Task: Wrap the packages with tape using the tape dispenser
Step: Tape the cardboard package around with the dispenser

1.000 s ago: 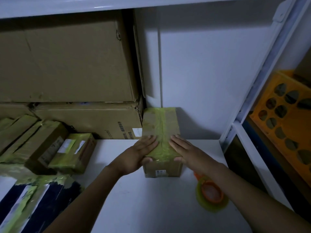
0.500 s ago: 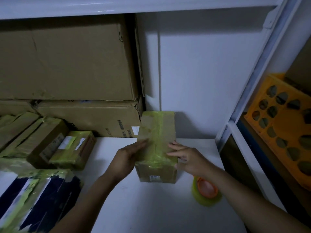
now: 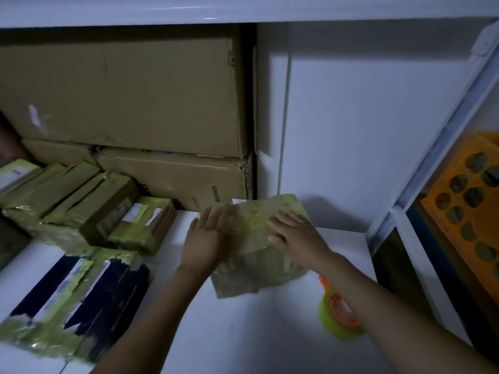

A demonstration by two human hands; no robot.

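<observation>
A person's left hand [image 3: 208,238] and right hand [image 3: 297,236] lie flat and apart, fingers straight, on top of a cardboard package [image 3: 251,222] banded with yellow-green tape, which sits askew and motion-blurred on a white counter [image 3: 270,341] near the back wall. An orange tape dispenser [image 3: 341,311] loaded with a yellow-green roll rests on the counter just beside the right forearm. Taped packages [image 3: 108,217] and a dark blue box [image 3: 89,298] crowd the left side, in front of stacked cardboard cartons [image 3: 121,90].
</observation>
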